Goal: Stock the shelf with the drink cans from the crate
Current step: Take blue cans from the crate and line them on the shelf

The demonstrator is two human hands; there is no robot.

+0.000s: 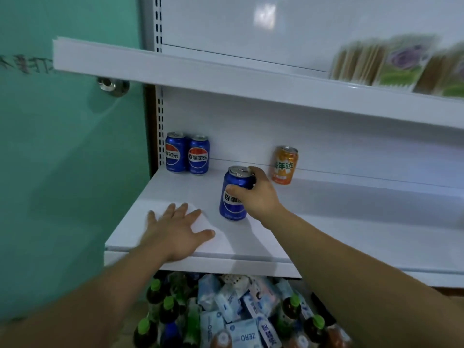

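A blue cola can (232,197) stands upright on the white shelf (326,222), and my right hand (253,194) grips its upper right side. Two more blue cola cans (187,153) stand side by side at the shelf's back left corner. An orange soda can (284,165) stands against the back wall, just right of my right hand. My left hand (175,228) lies flat on the shelf's front left, fingers spread, holding nothing. Below the shelf, the crate (324,310) holds green-capped bottles and blue packs.
An upper shelf (226,79) overhangs the working shelf and carries packets (391,64) at its right end. A green glass wall (62,159) with a metal fitting (113,85) borders the left side. The slotted shelf upright (160,116) runs up the back left.
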